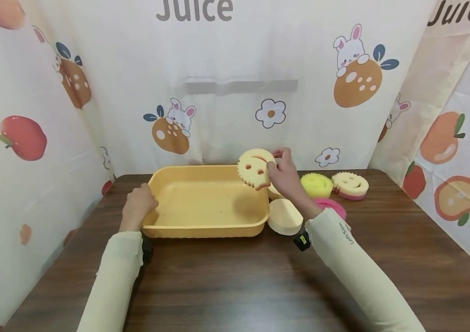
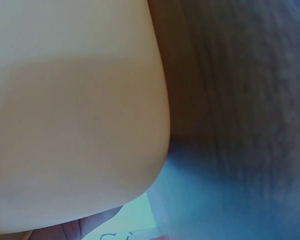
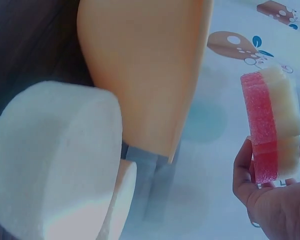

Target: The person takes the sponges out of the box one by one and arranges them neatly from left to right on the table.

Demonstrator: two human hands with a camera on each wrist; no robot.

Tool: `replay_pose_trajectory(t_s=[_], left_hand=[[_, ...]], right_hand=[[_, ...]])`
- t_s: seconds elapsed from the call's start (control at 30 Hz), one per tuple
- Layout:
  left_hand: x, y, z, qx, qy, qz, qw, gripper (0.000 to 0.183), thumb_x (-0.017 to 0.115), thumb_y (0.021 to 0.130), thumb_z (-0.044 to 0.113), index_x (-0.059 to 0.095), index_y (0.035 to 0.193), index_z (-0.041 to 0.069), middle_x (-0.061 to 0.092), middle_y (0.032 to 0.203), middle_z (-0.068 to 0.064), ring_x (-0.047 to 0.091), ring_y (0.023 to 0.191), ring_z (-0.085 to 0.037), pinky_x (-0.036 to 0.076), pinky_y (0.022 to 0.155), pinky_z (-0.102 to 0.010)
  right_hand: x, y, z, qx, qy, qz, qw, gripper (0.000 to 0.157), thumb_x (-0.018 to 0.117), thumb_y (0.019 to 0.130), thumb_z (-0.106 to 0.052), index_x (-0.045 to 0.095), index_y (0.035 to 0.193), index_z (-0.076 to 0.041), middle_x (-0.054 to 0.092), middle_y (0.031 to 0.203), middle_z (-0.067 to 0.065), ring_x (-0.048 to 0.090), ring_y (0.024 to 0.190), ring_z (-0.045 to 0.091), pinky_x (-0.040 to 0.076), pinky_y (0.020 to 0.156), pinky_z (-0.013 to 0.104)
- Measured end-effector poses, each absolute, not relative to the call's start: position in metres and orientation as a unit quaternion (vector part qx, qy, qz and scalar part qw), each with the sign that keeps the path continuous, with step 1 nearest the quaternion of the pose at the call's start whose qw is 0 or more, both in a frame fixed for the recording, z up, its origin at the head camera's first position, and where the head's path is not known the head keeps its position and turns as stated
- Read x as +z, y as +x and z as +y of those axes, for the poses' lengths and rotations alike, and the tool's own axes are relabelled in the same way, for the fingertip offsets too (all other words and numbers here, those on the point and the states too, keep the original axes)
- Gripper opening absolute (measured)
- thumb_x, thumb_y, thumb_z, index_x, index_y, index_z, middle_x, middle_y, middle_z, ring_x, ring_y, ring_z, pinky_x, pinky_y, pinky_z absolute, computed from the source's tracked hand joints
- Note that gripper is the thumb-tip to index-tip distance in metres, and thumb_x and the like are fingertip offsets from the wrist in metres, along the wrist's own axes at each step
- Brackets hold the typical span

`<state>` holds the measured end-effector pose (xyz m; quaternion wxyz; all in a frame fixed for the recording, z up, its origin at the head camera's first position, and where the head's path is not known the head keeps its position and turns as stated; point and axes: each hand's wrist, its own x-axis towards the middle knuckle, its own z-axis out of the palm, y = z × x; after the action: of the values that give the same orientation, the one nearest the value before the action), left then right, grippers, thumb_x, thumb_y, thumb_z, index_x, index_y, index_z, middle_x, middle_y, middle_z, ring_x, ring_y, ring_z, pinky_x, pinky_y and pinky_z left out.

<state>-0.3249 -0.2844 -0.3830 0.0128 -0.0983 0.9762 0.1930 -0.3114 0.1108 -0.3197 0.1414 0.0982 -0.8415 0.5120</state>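
My right hand [image 1: 285, 179] pinches a round smiley-face sponge [image 1: 253, 168] by its edge, above the right end of a yellow plastic tray [image 1: 202, 232]. The sponge has a cream face with a jagged rim, cut-out eyes and a mouth. Seen edge-on in the right wrist view, the sponge [image 3: 275, 130] shows a pink layer bonded to the cream one. At the tray's left side, my left hand [image 1: 138, 205] grips the rim. The tray's wall [image 2: 80, 135] fills much of the left wrist view and hides most of that hand.
Beside the tray's right end lies a cream oval sponge [image 1: 284, 216], with another cream piece partly behind my right hand. Farther right are a yellow sponge [image 1: 316, 185], a cream-and-pink smiley sponge [image 1: 349, 185] and a pink piece [image 1: 332, 206]. Printed curtains surround the brown table [image 1: 218, 286].
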Motion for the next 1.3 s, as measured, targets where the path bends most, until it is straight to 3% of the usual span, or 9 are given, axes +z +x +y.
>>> replay_pose_trajectory(t_s=[0.13,0.23,0.33,0.47,0.63,0.8,1.03,1.3], left_hand=[[-0.381,-0.325,-0.286,0.19,-0.099,0.977,0.009,0.044,0.048,0.093,0.015,0.042,0.126,-0.013,0.056,0.115,-0.037,0.057,0.106,-0.052,0.051,0.067,-0.052],[-0.381,-0.325,-0.285,0.192,-0.101,0.976,0.013,0.045,0.048,0.093,0.015,0.041,0.128,-0.012,0.055,0.116,-0.037,0.057,0.107,-0.051,0.051,0.067,-0.051],[-0.382,-0.324,-0.283,0.196,-0.103,0.975,0.021,0.046,0.047,0.093,0.015,0.04,0.13,-0.012,0.055,0.118,-0.036,0.056,0.107,-0.049,0.05,0.067,-0.05],[-0.382,-0.324,-0.282,0.194,-0.102,0.975,0.024,0.047,0.046,0.094,0.015,0.039,0.131,-0.013,0.055,0.117,-0.037,0.057,0.106,-0.05,0.05,0.067,-0.049],[-0.383,-0.323,-0.28,0.194,-0.106,0.975,0.027,0.047,0.046,0.094,0.015,0.039,0.132,-0.013,0.055,0.116,-0.037,0.057,0.104,-0.048,0.05,0.065,-0.047],[-0.381,-0.323,-0.279,0.198,-0.116,0.973,0.032,0.051,0.048,0.094,0.015,0.036,0.136,-0.012,0.054,0.118,-0.036,0.056,0.103,-0.044,0.05,0.064,-0.047],[-0.381,-0.325,-0.28,0.194,-0.11,0.974,0.035,0.053,0.047,0.096,0.017,0.034,0.138,-0.012,0.053,0.12,-0.037,0.057,0.106,-0.048,0.05,0.064,-0.047],[-0.383,-0.325,-0.281,0.191,-0.105,0.976,0.025,0.05,0.045,0.094,0.016,0.037,0.134,-0.012,0.055,0.117,-0.037,0.057,0.107,-0.048,0.05,0.064,-0.046]], right_hand=[[-0.32,-0.31,0.119,0.52,0.097,-0.838,0.133,0.04,0.038,0.097,-0.02,0.03,0.133,-0.006,0.04,0.141,0.019,0.058,0.103,0.028,0.047,0.087,0.039],[-0.32,-0.309,0.127,0.519,0.093,-0.839,0.133,0.041,0.036,0.098,-0.019,0.028,0.135,-0.006,0.038,0.143,0.021,0.051,0.116,0.031,0.04,0.102,0.045],[-0.321,-0.309,0.138,0.508,0.091,-0.846,0.133,0.042,0.033,0.099,-0.018,0.025,0.137,-0.005,0.036,0.143,0.024,0.046,0.118,0.033,0.034,0.107,0.048],[-0.323,-0.308,0.15,0.494,0.083,-0.856,0.13,0.044,0.031,0.098,-0.017,0.024,0.139,-0.003,0.036,0.144,0.025,0.049,0.111,0.035,0.037,0.102,0.048],[-0.326,-0.308,0.169,0.49,0.074,-0.859,0.128,0.044,0.028,0.098,-0.015,0.022,0.139,0.0,0.033,0.144,0.029,0.042,0.127,0.038,0.032,0.11,0.05],[-0.326,-0.307,0.19,0.489,0.071,-0.859,0.134,0.045,0.026,0.098,-0.014,0.021,0.139,0.004,0.032,0.144,0.033,0.039,0.129,0.041,0.032,0.11,0.052],[-0.324,-0.301,0.219,0.478,0.054,-0.868,0.125,0.048,0.023,0.099,-0.017,0.019,0.142,0.004,0.027,0.148,0.034,0.034,0.132,0.04,0.03,0.109,0.052],[-0.324,-0.295,0.247,0.459,0.031,-0.881,0.113,0.05,0.02,0.1,-0.019,0.016,0.144,0.005,0.025,0.15,0.035,0.037,0.13,0.04,0.038,0.101,0.048]])
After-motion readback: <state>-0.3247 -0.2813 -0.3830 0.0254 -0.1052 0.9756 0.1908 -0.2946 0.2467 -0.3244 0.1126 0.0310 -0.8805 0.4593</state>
